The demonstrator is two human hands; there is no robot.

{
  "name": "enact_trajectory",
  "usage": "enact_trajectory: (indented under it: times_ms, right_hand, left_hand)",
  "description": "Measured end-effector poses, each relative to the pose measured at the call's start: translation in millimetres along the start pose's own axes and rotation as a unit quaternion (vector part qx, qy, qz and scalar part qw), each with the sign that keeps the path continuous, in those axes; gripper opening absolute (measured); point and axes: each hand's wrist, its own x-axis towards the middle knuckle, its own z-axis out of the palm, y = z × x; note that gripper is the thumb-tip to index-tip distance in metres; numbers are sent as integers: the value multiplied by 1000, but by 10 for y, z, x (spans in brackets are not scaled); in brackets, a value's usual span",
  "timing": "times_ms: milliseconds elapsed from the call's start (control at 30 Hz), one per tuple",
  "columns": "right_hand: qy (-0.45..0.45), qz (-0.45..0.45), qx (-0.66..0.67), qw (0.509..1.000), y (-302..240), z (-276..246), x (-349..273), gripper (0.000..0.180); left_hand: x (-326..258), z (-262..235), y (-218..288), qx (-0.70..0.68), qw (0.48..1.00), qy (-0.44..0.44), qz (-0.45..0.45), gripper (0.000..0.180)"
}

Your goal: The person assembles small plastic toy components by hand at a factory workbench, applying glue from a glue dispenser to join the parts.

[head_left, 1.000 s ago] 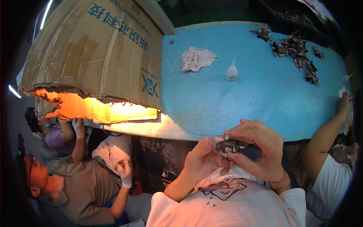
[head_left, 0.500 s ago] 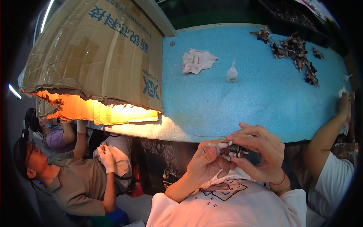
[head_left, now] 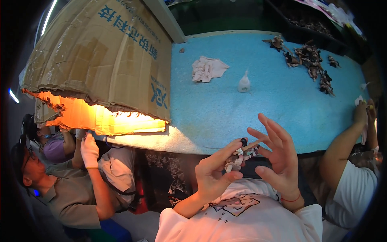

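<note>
My left hand pinches a small painted figurine between thumb and fingers, just in front of the table's near edge. The figurine has a dark round top, pale limbs and a thin tan stick-like part jutting toward my right. My right hand is beside it with fingers spread and raised. Its fingertips are close to the figurine's far side; whether one touches it I cannot tell. On the blue table beyond are a white squeeze bottle with a thin nozzle and a crumpled pale cloth.
A large cardboard box, lit orange inside, stands on the left of the blue table. Several similar figurines lie at the far right, near a dark bin. People sit on both sides, one with a gloved hand.
My right hand has let go of the figurine and spread its fingers. The figurine is now turned in my left hand. The gloved person at left has raised a hand.
</note>
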Motion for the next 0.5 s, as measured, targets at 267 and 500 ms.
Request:
enact_trajectory:
  times_ms: [267,500]
  right_hand:
    - [-57,61,163,983,-5,180,121,71]
    - [-68,56,168,982,24,216,138,61]
  left_hand:
    - [27,-61,2,227,961,4,159,60]
    - [25,-65,61,308,928,4,207,54]
